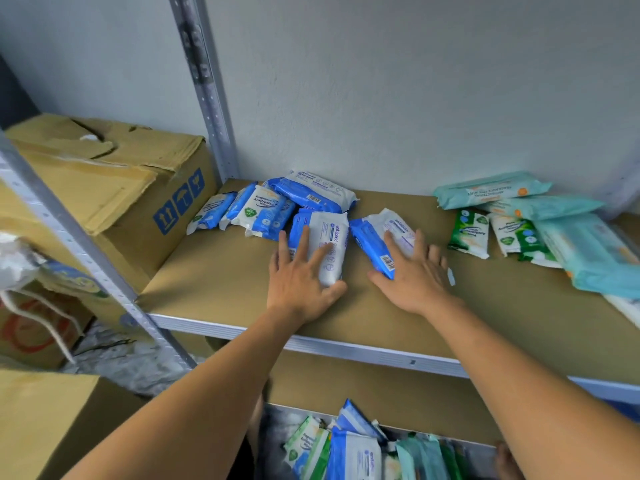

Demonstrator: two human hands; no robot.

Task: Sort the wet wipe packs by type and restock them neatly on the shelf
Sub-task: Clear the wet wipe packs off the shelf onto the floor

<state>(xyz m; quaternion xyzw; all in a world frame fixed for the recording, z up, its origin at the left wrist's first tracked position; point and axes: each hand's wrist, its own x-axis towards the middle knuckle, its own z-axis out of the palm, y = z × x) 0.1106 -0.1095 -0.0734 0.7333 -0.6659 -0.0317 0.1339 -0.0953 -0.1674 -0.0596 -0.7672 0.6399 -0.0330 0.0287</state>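
While both lie flat with fingers spread and grip nothing, left hand (299, 277) presses the left blue-white pack (333, 244) and right hand (417, 273) presses the right blue-white pack (375, 237) just beside it, mid-shelf board (221, 271), blue pile (277, 202) behind, green and teal packs (526, 220) far right.

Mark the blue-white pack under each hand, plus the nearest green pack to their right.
Left blue-white pack (333, 237): head view, upper half of its white face.
Right blue-white pack (369, 242): head view, blue side panel.
Green pack (469, 233): head view, middle of its front.
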